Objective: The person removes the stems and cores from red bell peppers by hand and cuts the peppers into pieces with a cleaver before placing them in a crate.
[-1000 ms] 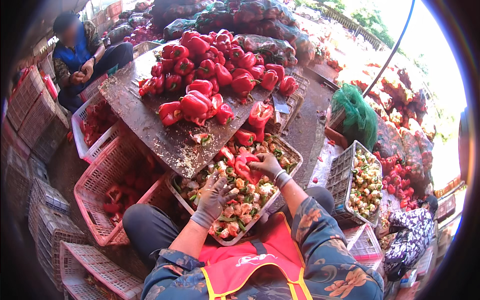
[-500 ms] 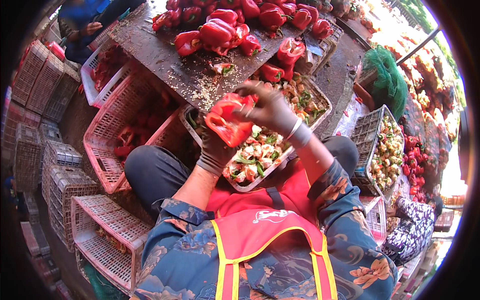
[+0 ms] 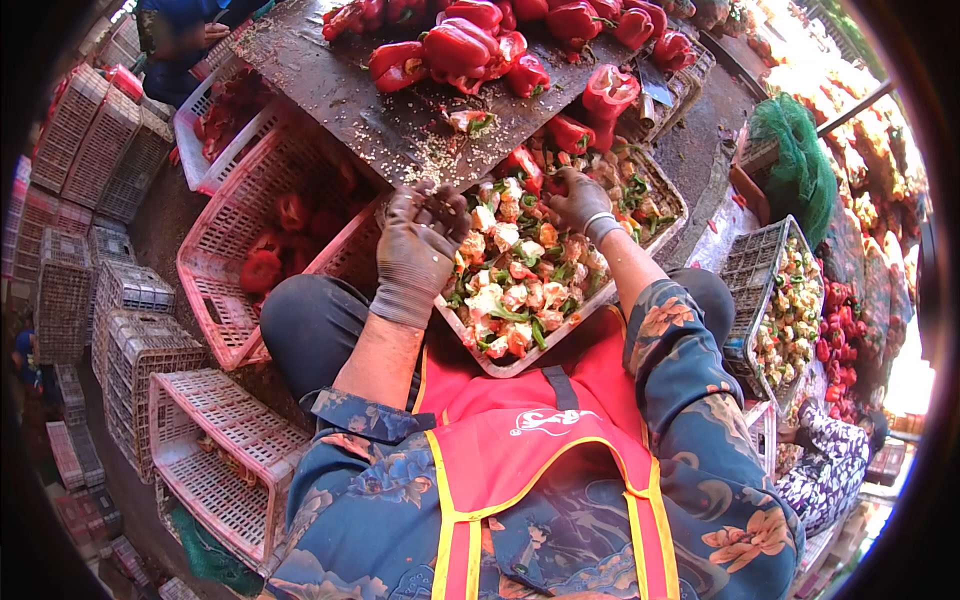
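Open air between left hand (image 3: 420,240) and right hand (image 3: 583,203), over the crate (image 3: 500,371)! Ahead the worktop (image 3: 365,115) juts in, peppers (image 3: 460,47) heaped farther back; a pink basket (image 3: 225,238) crowds the left.

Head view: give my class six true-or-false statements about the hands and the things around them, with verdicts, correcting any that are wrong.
1. The left hand grips a whole pepper. False: the dark-gloved left hand is loosely open, with no pepper in it.
2. The dark-gloved right hand is over a grey rectangular plastic crate of pale pepper cores. True.
3. Pale seeds are scattered on the dark flat board. True.
4. The apron is blue with white edging. False: the red cloth apron has yellow edging.
5. Glossy red bell peppers lie on the board. True.
6. The pink perforated crate holds green netting. False: the pink perforated plastic crate holds red pepper pieces.
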A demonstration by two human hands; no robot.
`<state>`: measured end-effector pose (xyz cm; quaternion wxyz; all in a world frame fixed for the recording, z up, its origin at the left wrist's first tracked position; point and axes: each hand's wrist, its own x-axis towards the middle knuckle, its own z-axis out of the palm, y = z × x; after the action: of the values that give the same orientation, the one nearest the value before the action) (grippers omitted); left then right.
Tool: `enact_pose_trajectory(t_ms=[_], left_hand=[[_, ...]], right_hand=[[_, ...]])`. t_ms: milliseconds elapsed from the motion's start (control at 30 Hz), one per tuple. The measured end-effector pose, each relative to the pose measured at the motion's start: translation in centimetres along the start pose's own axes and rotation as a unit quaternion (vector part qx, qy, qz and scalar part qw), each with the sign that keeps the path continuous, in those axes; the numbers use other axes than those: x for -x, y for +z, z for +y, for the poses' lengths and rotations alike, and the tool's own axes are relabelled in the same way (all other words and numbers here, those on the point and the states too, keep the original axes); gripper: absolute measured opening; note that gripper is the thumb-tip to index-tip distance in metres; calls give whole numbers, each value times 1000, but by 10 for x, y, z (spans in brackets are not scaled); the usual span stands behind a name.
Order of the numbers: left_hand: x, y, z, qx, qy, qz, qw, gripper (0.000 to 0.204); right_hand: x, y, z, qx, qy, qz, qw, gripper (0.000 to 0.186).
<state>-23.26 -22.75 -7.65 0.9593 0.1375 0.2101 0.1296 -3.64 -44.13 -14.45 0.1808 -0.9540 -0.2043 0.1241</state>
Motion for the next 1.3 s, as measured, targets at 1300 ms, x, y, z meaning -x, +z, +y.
enact_pose_trajectory(t_ms=[1300], left_hand=[[3,-3,-80,-820,124,-205,519,34]], right_hand=[[114,19,-53,-610,-75,-101,783,39]])
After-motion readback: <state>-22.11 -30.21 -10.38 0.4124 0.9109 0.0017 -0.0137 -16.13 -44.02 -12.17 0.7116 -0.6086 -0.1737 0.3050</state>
